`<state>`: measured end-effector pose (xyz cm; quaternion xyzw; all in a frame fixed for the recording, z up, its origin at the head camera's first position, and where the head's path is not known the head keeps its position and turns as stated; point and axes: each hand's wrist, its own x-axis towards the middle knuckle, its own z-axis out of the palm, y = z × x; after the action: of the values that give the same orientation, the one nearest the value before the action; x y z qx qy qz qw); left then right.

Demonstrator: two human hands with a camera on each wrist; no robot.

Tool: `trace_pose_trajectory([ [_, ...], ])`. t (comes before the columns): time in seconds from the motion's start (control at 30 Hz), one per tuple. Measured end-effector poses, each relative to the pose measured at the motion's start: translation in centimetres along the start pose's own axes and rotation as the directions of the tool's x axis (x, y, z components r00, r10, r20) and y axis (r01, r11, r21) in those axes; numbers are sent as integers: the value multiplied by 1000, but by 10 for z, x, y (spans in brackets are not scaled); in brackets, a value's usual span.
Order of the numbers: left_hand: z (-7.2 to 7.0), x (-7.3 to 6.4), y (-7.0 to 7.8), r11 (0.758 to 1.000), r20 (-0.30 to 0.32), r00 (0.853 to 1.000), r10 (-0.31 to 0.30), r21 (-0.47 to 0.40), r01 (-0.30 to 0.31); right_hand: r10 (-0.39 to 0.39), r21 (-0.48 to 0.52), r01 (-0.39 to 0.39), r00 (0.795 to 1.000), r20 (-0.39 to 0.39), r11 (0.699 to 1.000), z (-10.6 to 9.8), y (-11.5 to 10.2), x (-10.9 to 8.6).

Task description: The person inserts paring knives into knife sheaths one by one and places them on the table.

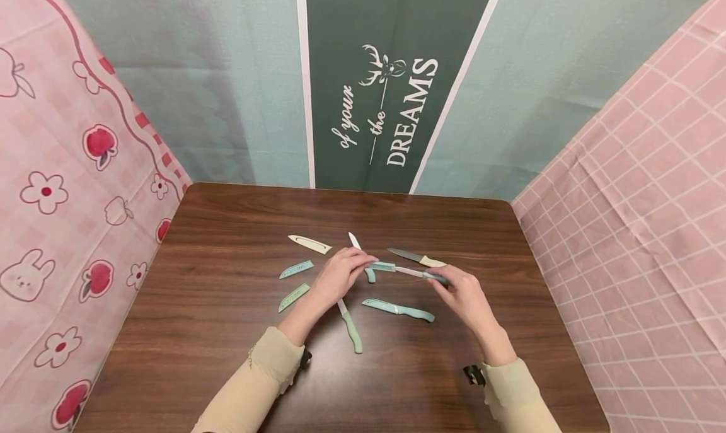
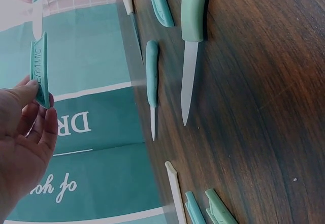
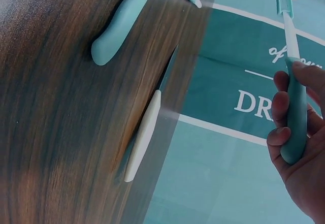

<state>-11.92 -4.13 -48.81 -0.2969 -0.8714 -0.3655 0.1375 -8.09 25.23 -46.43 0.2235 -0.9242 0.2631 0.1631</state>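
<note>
My left hand (image 1: 338, 274) pinches a teal knife sheath (image 2: 39, 69) marked with raised lettering, held above the table. My right hand (image 1: 466, 296) grips the teal handle (image 3: 296, 115) of a white-bladed knife. The knife's blade (image 1: 409, 271) points left, its tip right at the mouth of the sheath, with much of the blade still showing outside. Below the hands lies a sheathed teal knife (image 1: 398, 310). A green-handled knife (image 1: 351, 332) rests beside my left forearm, which overlaps its blade. Behind my left hand is another teal-handled knife (image 2: 152, 76), partly covered in the head view.
On the left of the brown table (image 1: 227, 332) lie a cream sheath (image 1: 309, 244), a teal sheath (image 1: 296, 269) and a green sheath (image 1: 293, 298). A cream-handled knife (image 3: 144, 135) with a grey blade lies behind my right hand. Curtains hang around the table's back and sides.
</note>
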Motion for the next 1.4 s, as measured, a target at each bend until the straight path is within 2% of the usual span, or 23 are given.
trace_pose_trajectory([
  [0.4,0,-1,1,1000,43,999,-17,5,16,-1,11,1,1000,26,1000,1,2,-1],
  [0.87,3,-2,2,1000,20,1000,19,-6,-19,-5,20,5,1000,10,1000,2,3,-2],
  [1.4,5,-1,6,1000,34,999,19,-17,-18,-21,67,19,999,29,998,4,0,-1],
])
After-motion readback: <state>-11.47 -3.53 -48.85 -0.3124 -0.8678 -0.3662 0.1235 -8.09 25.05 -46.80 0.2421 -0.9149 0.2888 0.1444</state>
